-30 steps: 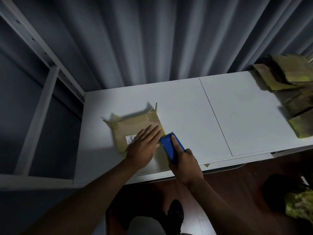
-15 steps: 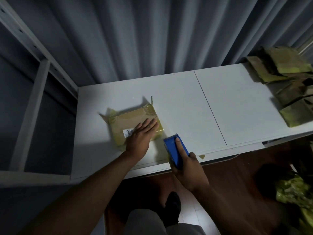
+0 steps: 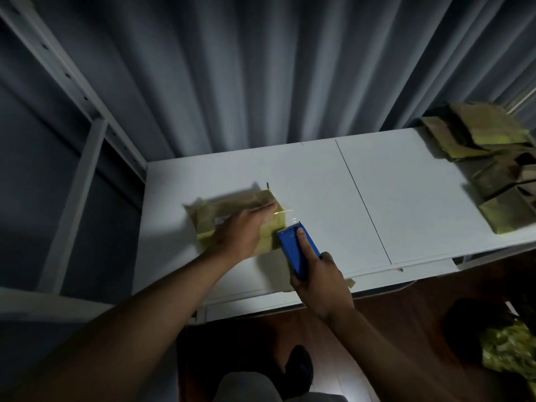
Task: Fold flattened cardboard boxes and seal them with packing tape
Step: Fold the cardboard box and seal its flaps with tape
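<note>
A small brown cardboard box (image 3: 208, 216), partly covered in yellowish tape, lies on the left half of the white table (image 3: 406, 198). My left hand (image 3: 243, 230) lies flat on top of it with straight fingers pointing right. My right hand (image 3: 322, 282) grips a blue tape dispenser (image 3: 298, 250) just right of the box, index finger stretched along its top. A short strip of clear tape (image 3: 285, 214) runs from the dispenser's toothed end to the box's right edge.
A pile of flattened cardboard boxes (image 3: 493, 158) sits at the table's far right. A grey curtain hangs behind the table. A white metal shelf frame (image 3: 87, 169) stands at the left. Crumpled yellowish material (image 3: 510, 352) lies on the dark floor at lower right.
My right hand has brought the dispenser back up beside the box's right edge, with clear tape now stretched to the box. My left hand has shifted slightly along the box top.
</note>
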